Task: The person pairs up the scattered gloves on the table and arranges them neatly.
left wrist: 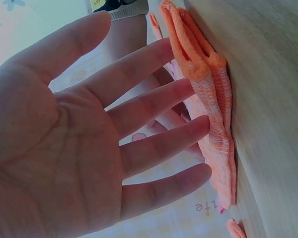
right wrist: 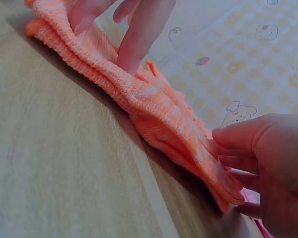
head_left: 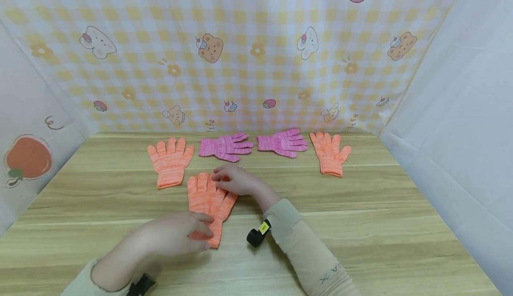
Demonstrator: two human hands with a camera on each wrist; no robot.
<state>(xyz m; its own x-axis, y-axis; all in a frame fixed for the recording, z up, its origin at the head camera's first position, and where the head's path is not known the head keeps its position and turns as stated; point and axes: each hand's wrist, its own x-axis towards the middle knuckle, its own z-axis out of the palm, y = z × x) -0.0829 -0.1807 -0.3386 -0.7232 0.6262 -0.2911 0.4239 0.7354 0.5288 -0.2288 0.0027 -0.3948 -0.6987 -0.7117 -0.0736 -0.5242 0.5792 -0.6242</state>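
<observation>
In the head view, orange knitted gloves (head_left: 202,198) lie stacked at the table's middle, fingers pointing away; the left wrist view shows two cuff layers (left wrist: 201,67), one over the other. My left hand (head_left: 176,233) is over the cuff end, its extended fingers (left wrist: 164,146) touching the fabric from the side, thumb apart. At the far end, my right hand (head_left: 236,180) rests by the glove's fingers, its own fingers loosely bent. In the right wrist view its thumb (right wrist: 238,138) meets the edge of the orange fabric (right wrist: 174,124), the other fingers lying alongside the glove tips.
Along the back lie an orange glove (head_left: 171,162) at left, two pink gloves (head_left: 226,147) (head_left: 282,143) with fingers pointing right, and another orange glove (head_left: 330,153) at right. Behind the wooden table (head_left: 380,233) hangs a checked curtain (head_left: 256,73); white cloth (head_left: 453,109) borders the sides.
</observation>
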